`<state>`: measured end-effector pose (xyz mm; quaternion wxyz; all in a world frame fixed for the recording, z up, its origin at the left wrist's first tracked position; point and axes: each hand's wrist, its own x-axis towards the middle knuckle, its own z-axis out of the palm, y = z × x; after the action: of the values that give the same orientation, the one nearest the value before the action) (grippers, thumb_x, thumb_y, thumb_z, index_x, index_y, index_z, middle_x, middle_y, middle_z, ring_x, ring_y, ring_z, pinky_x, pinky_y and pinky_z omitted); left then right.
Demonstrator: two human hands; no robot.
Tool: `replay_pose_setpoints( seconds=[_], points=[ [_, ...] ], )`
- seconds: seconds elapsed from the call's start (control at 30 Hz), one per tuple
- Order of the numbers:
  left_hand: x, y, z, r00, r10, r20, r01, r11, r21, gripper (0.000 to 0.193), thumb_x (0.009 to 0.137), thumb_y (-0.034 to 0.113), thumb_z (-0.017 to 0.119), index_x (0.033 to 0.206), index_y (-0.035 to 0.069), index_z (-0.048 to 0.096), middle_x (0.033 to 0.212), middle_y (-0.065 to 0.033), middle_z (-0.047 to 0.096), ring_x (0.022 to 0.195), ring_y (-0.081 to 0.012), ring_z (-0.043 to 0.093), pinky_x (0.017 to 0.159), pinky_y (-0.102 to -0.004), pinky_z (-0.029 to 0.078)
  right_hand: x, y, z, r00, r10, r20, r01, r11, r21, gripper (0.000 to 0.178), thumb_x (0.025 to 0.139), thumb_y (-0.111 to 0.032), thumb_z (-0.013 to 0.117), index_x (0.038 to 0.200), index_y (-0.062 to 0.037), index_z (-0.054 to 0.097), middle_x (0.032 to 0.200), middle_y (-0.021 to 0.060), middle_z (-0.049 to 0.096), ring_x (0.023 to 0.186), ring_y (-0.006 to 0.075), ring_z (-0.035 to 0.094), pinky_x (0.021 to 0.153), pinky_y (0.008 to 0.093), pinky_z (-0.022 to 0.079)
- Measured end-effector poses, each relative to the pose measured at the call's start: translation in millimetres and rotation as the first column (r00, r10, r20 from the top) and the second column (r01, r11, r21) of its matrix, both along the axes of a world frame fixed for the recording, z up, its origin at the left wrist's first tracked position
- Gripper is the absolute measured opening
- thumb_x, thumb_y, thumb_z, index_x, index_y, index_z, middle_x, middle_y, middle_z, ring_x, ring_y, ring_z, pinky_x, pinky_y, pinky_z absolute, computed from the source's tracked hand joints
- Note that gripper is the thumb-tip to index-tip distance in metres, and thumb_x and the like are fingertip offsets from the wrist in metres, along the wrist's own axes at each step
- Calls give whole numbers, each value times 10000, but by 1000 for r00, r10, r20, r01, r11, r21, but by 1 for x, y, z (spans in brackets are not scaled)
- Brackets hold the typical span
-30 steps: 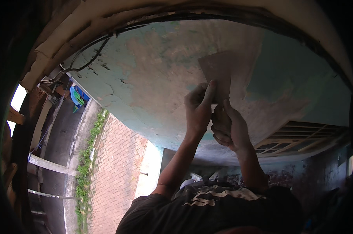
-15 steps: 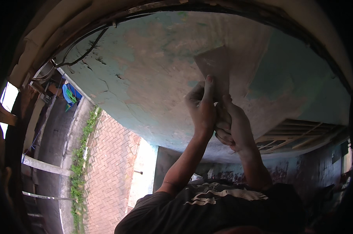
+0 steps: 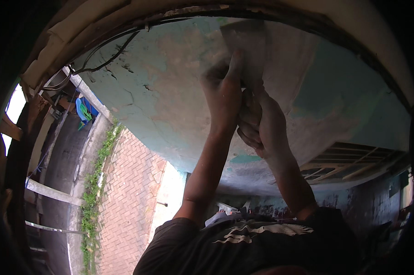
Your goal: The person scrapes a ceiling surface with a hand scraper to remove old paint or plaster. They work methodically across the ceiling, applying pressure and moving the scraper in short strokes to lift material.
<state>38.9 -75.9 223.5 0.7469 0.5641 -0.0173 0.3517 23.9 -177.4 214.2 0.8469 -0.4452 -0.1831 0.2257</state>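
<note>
A broad putty knife (image 3: 247, 41) with a flat grey blade lies against the wall (image 3: 184, 68) high up in the view. My left hand (image 3: 225, 87) grips it from the left, the thumb lying along the blade and the fingers curled in shadow. Just below and to the right, my right hand (image 3: 267, 114) is closed round the lower end, its fingers wrapped and its thumb pointing up. The two hands hide the handle. Around the blade, the green-blue wall carries large beige-grey smeared patches.
A slatted vent opening (image 3: 349, 160) sits at the right of the wall. Dark cables (image 3: 108, 59) hang at the upper left, near cracks. Far below on the left are brick paving (image 3: 129, 192), a strip of green plants (image 3: 95, 183) and a concrete beam (image 3: 53, 191).
Both hands and the putty knife have slid up along the wall and slightly left, toward its far edge. My arms are stretched out further. The grip looks the same.
</note>
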Motion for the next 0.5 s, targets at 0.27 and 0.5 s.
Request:
replay_pose_setpoints(
  seconds=[0.27,0.5],
  points=[
    [-7,-2,17,1000,8,3,-8,1000,3,407,972,279,656,751,-62,666,651,-48,607,578,-81,531,537,-255,418,-11,4,4,1000,26,-18,-25,998,55,477,1081,-464,357,719,-161,427,473,-83,290,271,49,227,242,227,193],
    [-14,-1,11,989,17,-146,-20,1000,-22,387,975,283,642,803,-62,687,665,-74,646,578,-95,565,530,-253,421,-17,11,-2,994,16,-109,-6,995,95,452,1082,-457,355,757,-158,452,478,-84,299,273,50,228,246,216,203]
  ],
)
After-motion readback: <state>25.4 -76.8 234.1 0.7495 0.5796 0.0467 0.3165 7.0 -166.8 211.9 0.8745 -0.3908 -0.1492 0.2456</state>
